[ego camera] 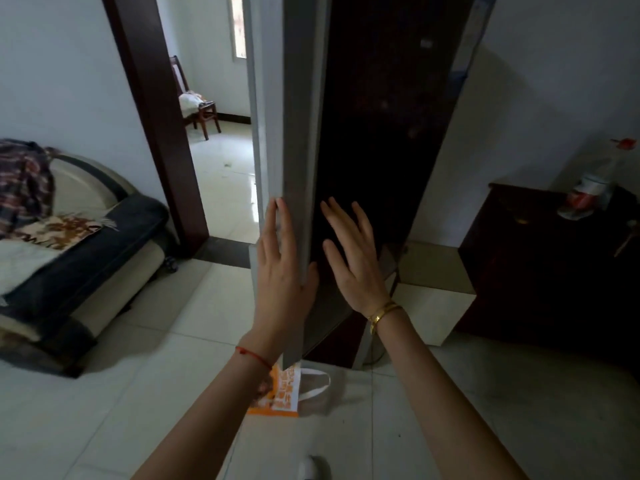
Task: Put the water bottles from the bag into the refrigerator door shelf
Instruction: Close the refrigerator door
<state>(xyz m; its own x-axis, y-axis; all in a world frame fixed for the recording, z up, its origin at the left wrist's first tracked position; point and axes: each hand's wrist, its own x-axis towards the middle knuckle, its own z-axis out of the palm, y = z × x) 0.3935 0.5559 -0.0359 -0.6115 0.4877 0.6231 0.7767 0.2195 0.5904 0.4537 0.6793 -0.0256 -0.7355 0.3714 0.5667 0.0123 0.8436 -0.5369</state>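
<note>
A tall refrigerator door (pixel 381 116) with a dark glossy front and a grey side edge (pixel 298 133) stands right in front of me. My left hand (pixel 280 271) clasps that grey edge, fingers laid flat along one side and thumb hooked round the other. My right hand (pixel 353 258) rests flat on the dark front, fingers spread, holding nothing. On the floor below my left wrist lies an orange and white bag (pixel 287 393) with a white handle. No water bottles show, and the door shelf is hidden.
A sofa (pixel 69 254) with blankets fills the left side. Behind the door, a doorway (pixel 225 168) opens to a room with a wooden chair (pixel 197 102). A dark cabinet (pixel 540 271) with a red and white container (pixel 588 192) stands at the right. White floor tiles lie underfoot.
</note>
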